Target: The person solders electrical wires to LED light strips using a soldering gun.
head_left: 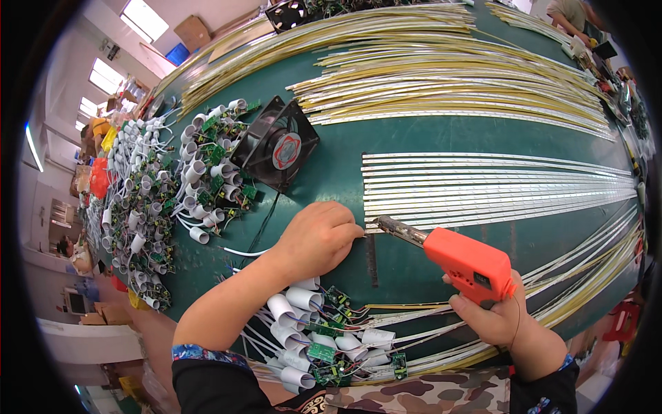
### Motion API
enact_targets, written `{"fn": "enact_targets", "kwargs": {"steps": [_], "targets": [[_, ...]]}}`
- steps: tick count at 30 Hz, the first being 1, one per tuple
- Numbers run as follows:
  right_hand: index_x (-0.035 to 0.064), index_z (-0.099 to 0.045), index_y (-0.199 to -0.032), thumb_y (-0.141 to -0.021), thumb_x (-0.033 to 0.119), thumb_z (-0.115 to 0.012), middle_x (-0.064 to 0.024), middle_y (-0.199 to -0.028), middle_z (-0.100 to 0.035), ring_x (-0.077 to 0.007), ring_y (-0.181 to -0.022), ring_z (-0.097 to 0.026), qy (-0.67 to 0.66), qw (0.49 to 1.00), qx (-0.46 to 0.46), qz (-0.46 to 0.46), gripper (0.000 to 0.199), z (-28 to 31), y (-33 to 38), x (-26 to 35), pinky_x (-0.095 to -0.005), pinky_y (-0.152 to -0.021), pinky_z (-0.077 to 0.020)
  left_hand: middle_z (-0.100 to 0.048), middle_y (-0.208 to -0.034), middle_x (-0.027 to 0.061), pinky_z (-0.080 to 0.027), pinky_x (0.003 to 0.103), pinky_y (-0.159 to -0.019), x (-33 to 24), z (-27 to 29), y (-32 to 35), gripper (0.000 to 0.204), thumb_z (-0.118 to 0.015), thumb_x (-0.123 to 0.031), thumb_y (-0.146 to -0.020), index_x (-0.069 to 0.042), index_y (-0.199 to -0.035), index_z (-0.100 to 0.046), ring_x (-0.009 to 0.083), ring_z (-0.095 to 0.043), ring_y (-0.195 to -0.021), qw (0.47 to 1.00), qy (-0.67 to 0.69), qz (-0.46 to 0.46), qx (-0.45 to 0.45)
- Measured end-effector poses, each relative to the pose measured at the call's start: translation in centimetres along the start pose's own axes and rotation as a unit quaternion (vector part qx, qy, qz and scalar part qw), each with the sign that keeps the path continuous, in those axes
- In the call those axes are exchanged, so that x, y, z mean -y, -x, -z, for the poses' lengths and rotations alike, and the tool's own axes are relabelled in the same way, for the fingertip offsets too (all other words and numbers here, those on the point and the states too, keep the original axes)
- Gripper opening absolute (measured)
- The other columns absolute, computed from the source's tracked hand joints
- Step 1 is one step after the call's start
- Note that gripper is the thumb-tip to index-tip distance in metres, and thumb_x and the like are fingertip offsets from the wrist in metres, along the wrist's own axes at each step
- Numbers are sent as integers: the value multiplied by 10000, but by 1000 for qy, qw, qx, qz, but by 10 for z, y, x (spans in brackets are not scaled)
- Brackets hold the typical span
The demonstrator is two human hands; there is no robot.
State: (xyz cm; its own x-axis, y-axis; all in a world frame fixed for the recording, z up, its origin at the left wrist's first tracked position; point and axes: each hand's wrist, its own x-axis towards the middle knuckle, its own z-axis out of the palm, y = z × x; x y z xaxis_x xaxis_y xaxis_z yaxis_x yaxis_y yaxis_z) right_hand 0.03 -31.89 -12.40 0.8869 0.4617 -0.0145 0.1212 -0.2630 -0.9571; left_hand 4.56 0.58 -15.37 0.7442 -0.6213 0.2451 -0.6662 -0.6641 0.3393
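- Two hands work over my green worktop.
- Right hand is clamped on an orange soldering gun, at 4 o'clock, tip at a white strip's end.
- Left hand is curled, pinching that strip end at centre.

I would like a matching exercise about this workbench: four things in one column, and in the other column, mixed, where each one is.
Things:
1. soldering gun
2. fan
3. left hand
4. circuit boards

Places:
a. lying on the green table, behind the left hand
b. in the grip of the right hand
c. at the near table edge, with white caps and wires
d. fingertips at the ends of the white strips

Pairs: 1-b, 2-a, 3-d, 4-c
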Motion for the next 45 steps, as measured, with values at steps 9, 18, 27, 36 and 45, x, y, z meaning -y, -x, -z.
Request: {"fn": "enact_targets", "kwargs": {"steps": [9,18,27,36,45], "targets": [[-10,-600,-1197,-796,153,-759,-126,-924,-664,-275,-748,-654,11,1000,-2,29,461,2,0,-4,-348,-700,-517,-619,-861,57,-483,403,-708,-2,2,-3,176,-710,-21,-726,-75,-892,-690,276,-617,-827,1000,-3,-2,-2],[-17,-592,-1237,-788,147,-764,-153,-985,-665,-291,-775,-664,18,998,-14,63,509,1,2,-10,-356,-720,-523,-614,-865,54,-480,409,-697,-3,3,-3,179,-734,-19,-723,-74,-885,-684,279,-611,-813,1000,2,-7,0],[-10,-602,-1215,-785,151,-764,-152,-979,-666,-301,-778,-670,15,999,-4,43,487,1,0,-10,-364,-716,-527,-612,-845,51,-472,409,-709,-1,-5,-2,190,-758,-20,-719,-80,-883,-682,282,-609,-797,999,3,-17,-46],[-4,-621,-1188,-787,148,-757,-145,-943,-672,-309,-765,-670,32,999,16,38,451,-2,-4,-5,-362,-709,-529,-617,-835,48,-468,406,-713,1,-7,-1,201,-763,-21,-716,-81,-888,-678,278,-610,-784,998,-4,-26,-51],[-21,-597,-1217,-789,144,-755,-156,-952,-680,-320,-790,-685,51,997,21,52,485,-6,-7,-6,-373,-724,-541,-617,-838,51,-468,406,-717,2,-7,-2,191,-757,-22,-718,-81,-880,-676,281,-611,-788,998,-8,-25,-49]]}}
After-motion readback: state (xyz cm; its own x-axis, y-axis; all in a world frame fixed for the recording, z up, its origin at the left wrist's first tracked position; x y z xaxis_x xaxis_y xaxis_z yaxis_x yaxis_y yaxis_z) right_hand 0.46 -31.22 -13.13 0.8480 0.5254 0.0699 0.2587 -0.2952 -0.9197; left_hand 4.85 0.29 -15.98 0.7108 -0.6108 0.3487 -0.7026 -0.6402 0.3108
